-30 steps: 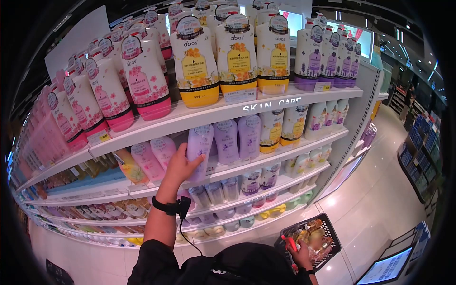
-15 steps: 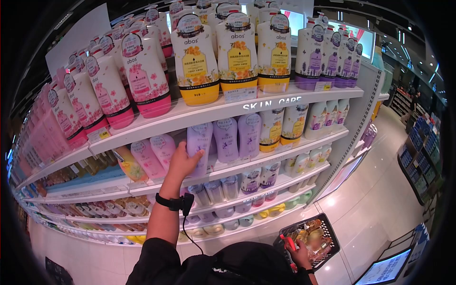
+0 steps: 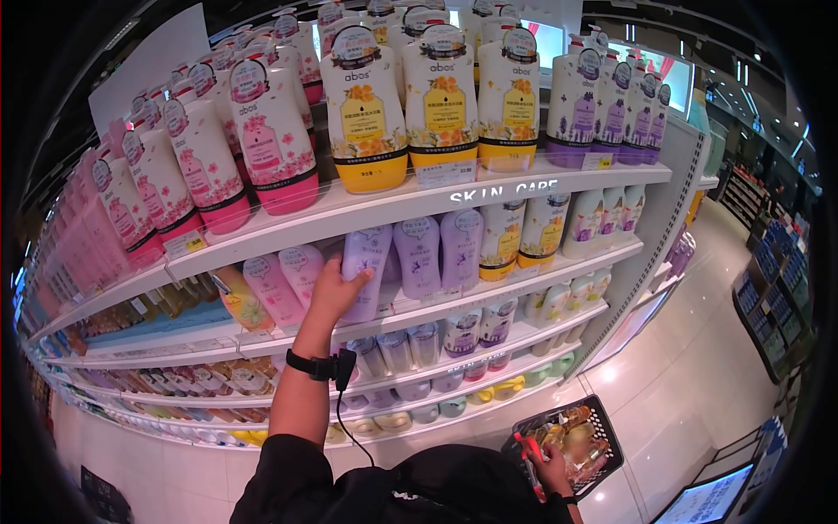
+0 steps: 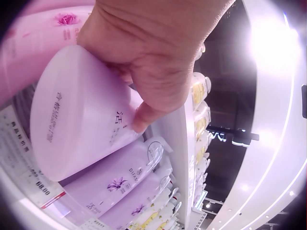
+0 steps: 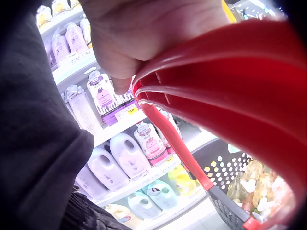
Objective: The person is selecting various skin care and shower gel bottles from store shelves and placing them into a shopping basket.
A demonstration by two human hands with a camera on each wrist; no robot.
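My left hand [image 3: 336,288] reaches up to the second shelf [image 3: 454,301] and grips a lilac bottle [image 3: 362,266] there, fingers and thumb curled round it. In the left wrist view the left hand [image 4: 153,62] wraps the lilac bottle [image 4: 81,120], which is tilted off the shelf, with more lilac bottles [image 4: 120,184] behind it. Low at the right, my right hand [image 3: 550,467] holds the red handle [image 3: 530,447] of a black shopping basket [image 3: 602,419] filled with goods. The right wrist view shows the right hand [image 5: 144,38] closed round that red handle [image 5: 216,100].
Curved white shelves carry pink bottles [image 3: 271,140], yellow bottles [image 3: 367,113] and purple bottles [image 3: 572,96] on top, with smaller bottles below. Price tags [image 3: 441,173] line the shelf edges. A glossy aisle floor [image 3: 690,367] runs right toward other racks [image 3: 772,297]. A screen [image 3: 707,493] stands at the lower right.
My left hand has slid a little higher on the lilac bottle and tipped it out from its row. The basket hand stays put.
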